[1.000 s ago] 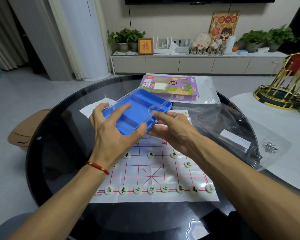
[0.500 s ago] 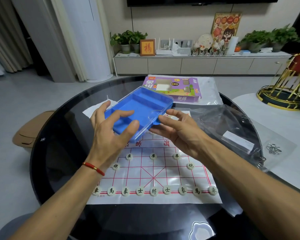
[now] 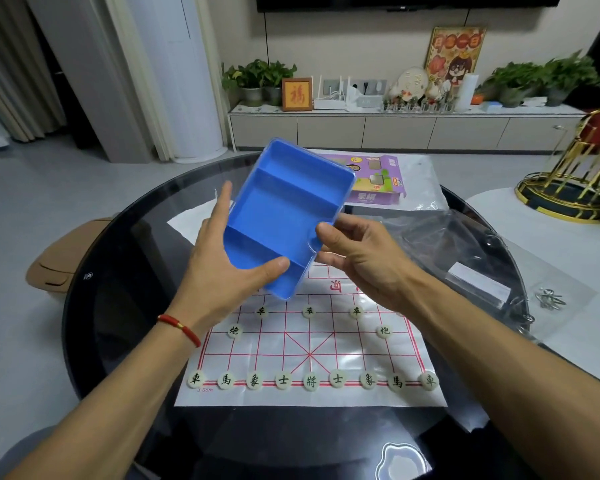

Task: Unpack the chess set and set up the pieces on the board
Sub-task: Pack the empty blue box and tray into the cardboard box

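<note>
A blue plastic tray (image 3: 284,209) with three empty compartments, under a clear lid, is lifted and tilted above the far half of the board. My left hand (image 3: 222,268) holds its left side, thumb across the near corner. My right hand (image 3: 357,251) pinches its right edge. Below lies the paper chess board (image 3: 312,348) with red grid lines. Several round pale pieces with black characters stand on its near half: a back row (image 3: 310,380), two cannons (image 3: 234,330) and three soldiers (image 3: 309,310). The far half is hidden behind the tray and hands.
The board lies on a round black glass table (image 3: 118,323). The purple chess box (image 3: 378,181) lies at the far edge on a clear bag. Crumpled clear plastic (image 3: 465,258) lies to the right. A white table with a gold rack (image 3: 575,188) stands further right.
Both hands have raised the blue tray and tipped it up more steeply, so its far end now points away over the purple box. The pieces on the board have not moved.
</note>
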Demonstrator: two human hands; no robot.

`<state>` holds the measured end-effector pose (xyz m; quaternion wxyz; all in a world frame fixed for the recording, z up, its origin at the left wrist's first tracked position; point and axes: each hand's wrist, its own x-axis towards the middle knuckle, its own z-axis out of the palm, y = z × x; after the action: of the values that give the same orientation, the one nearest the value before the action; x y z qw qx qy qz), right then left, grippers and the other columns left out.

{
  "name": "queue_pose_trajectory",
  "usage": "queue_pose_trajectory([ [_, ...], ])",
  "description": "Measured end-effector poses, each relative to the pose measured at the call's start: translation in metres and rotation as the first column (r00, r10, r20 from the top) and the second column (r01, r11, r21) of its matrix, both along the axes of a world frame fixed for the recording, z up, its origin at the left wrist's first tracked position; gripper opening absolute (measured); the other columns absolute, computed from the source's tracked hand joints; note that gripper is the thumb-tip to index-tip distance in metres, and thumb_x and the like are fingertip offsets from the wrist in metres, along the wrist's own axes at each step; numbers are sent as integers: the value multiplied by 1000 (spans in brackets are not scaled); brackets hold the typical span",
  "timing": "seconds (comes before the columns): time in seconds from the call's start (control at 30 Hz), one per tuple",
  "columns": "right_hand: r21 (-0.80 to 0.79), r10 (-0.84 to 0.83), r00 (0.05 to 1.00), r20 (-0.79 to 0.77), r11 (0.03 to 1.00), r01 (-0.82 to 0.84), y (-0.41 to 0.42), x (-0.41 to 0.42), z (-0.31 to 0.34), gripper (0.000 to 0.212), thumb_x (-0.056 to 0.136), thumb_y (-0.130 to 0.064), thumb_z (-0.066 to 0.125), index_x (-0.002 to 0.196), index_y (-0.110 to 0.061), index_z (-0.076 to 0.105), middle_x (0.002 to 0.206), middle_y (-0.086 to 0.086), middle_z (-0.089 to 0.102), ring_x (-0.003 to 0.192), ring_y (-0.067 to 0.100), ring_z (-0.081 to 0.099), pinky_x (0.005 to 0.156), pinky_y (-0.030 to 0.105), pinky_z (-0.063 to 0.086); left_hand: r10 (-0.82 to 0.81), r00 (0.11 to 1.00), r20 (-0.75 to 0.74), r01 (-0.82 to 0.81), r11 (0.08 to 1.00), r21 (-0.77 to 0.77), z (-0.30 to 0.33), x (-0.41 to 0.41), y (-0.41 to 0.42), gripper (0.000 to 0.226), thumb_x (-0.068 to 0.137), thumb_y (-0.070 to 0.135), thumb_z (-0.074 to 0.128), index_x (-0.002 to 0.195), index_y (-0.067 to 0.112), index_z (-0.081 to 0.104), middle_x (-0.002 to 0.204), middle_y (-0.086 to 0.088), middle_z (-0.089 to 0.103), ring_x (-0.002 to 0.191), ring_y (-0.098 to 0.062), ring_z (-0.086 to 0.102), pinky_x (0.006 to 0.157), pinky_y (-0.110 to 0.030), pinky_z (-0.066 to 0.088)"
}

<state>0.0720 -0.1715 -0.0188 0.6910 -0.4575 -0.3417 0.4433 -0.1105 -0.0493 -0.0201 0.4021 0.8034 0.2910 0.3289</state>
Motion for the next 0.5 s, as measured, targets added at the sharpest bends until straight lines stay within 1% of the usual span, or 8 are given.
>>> queue_pose_trajectory([
  [0.03,-12,-14,1000,19,1000,15,-1,-1,1,38,90,-17,66,126,-6,65,119,7,74,108,22,71,85,30,58,33,999,-20,-33,999,16,-1,0,1,121,59,60,83,155,48,11,150,14,36,137,-12,39,109,-51,45],
  [0.1,-30,-54,997,47,998,55,-1,-1,1,30,93,-12,65,122,-6,67,111,5,76,98,17,74,78,24,57,70,997,-46,-67,996,57,-1,2,-1,121,58,61,83,156,41,16,150,12,36,136,-12,39,108,-51,45],
  [0.2,-46,-109,990,86,992,113,0,-2,0,25,96,-8,63,120,-4,68,107,4,77,93,14,74,73,21,56,90,995,-45,-84,989,126,-2,3,-5,113,63,52,88,154,38,23,144,9,42,130,-11,43,105,-47,48],
  [0.27,-50,-114,988,102,992,120,0,-3,0,24,97,-9,63,120,-6,68,109,5,77,96,17,74,76,24,57,105,994,-36,-100,986,130,-1,3,-5,112,63,49,90,153,39,25,143,8,42,129,-13,44,104,-45,48],
  [0.3,-51,-99,990,104,993,105,0,-3,1,24,98,-10,63,121,-7,68,111,6,76,100,19,74,79,27,58,106,994,-35,-101,989,109,0,3,-3,112,62,51,90,153,39,26,143,8,42,130,-15,45,103,-45,49],
  [0.4,-62,-28,990,139,997,36,-3,-3,4,32,97,-7,63,129,-7,62,117,9,74,110,25,71,90,40,59,85,995,-44,-83,995,46,-2,2,1,115,56,68,85,152,41,27,140,7,47,128,-19,49,96,-50,54],
  [0.43,-70,-24,986,166,997,36,-5,-2,5,34,97,-5,63,131,-6,60,117,10,74,110,26,71,91,41,59,89,994,-59,-86,995,45,-3,2,0,115,55,72,82,151,42,27,139,7,48,127,-20,50,94,-51,55],
  [0.5,-85,-56,971,232,993,78,-8,-1,6,36,96,-3,64,132,-4,59,114,11,75,106,26,73,89,41,60,88,993,-79,-85,996,41,-4,5,-5,112,53,76,79,148,42,30,136,6,49,123,-20,52,92,-50,57],
])
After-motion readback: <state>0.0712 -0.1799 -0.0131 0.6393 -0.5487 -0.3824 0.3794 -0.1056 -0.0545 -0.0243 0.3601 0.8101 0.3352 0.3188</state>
